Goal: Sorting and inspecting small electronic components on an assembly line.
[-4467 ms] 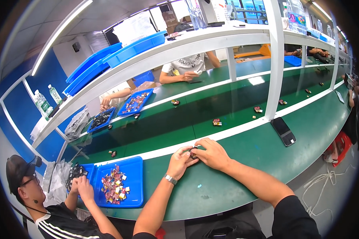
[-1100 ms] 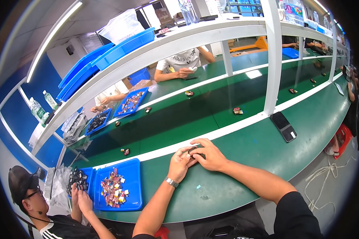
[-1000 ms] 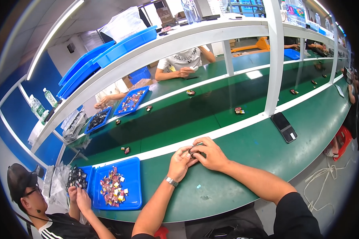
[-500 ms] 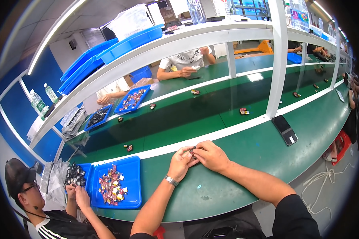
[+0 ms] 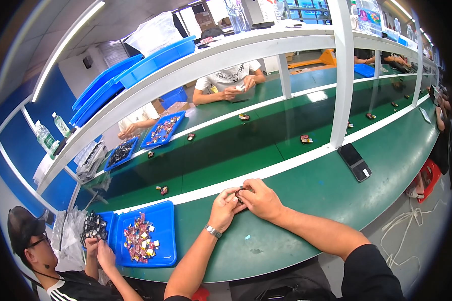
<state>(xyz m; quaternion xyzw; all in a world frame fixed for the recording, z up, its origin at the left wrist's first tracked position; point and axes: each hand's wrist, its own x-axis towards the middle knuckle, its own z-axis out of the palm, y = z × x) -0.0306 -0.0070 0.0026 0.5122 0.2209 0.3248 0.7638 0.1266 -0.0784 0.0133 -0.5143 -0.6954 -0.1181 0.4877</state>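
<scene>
Above the green worktop (image 5: 296,200), my two hands meet close to the white strip that edges the conveyor. A small dark part with a reddish patch (image 5: 240,195) is pinched between them, mostly covered by the fingers, so its exact kind does not show. My left hand (image 5: 223,209), with a metal watch at its wrist, supports it from the left. My right hand (image 5: 262,201) grips it from the right, thumb and fingertips pressed together. Left of my forearm lies a blue tray (image 5: 172,236) with a heap of small red, yellow and white pieces (image 5: 140,240).
A co-worker (image 5: 45,256) sits at my left by a tray of black parts (image 5: 94,226). Small assemblies (image 5: 306,139) lie scattered along the dark green belt (image 5: 211,160). A phone (image 5: 355,162) rests right of a white post (image 5: 340,75). Other people work across the belt.
My hands stay together on the small part, with the right fingers slightly shifted. My view has tilted a little. Across the belt, a person's raised hand has come down to the other hand.
</scene>
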